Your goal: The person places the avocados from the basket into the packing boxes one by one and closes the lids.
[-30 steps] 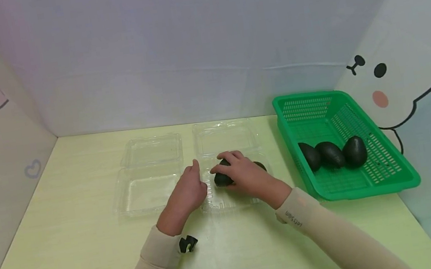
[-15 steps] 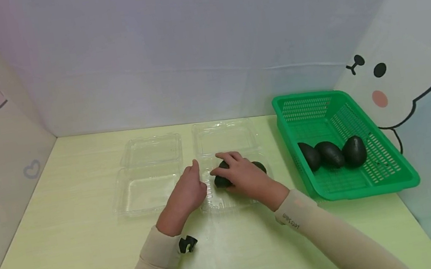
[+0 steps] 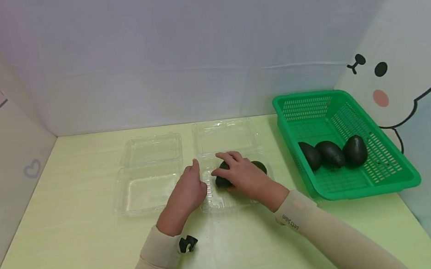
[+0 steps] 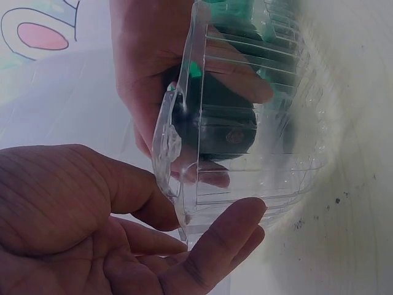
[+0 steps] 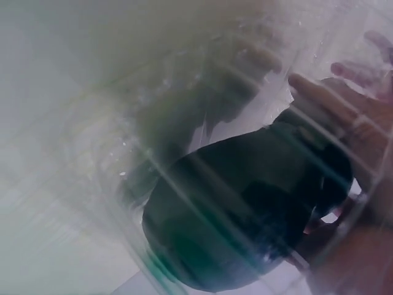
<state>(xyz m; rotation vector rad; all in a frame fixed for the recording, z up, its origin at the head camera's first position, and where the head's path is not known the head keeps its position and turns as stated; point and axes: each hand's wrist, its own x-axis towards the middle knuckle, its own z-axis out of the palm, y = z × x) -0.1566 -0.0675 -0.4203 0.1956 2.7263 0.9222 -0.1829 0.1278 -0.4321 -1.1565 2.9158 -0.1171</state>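
In the head view, my right hand (image 3: 249,177) grips a dark avocado (image 3: 222,181) inside the base of a clear plastic clamshell container (image 3: 225,202). A second avocado (image 3: 260,166) lies in the same base, to the right and partly covered by that hand. Through the clear wall in the left wrist view, right-hand fingers curl round the held avocado (image 4: 224,123). My left hand (image 3: 187,190) pinches the container's left rim, thumb on the edge and fingers against the outer wall. Seen from the right wrist, a large avocado (image 5: 227,209) shows through the plastic.
Left of the hands stands another clear clamshell container (image 3: 151,193), lid folded back. A green perforated basket (image 3: 408,181) on the right holds several avocados (image 3: 329,154). A black clip-like piece (image 3: 188,243) is by the left cuff. Printed cloth walls (image 3: 204,61) border the table (image 3: 67,231).
My right hand has shifted very slightly left, and the avocado under it sits a little lower. The left hand keeps its place at the rim.
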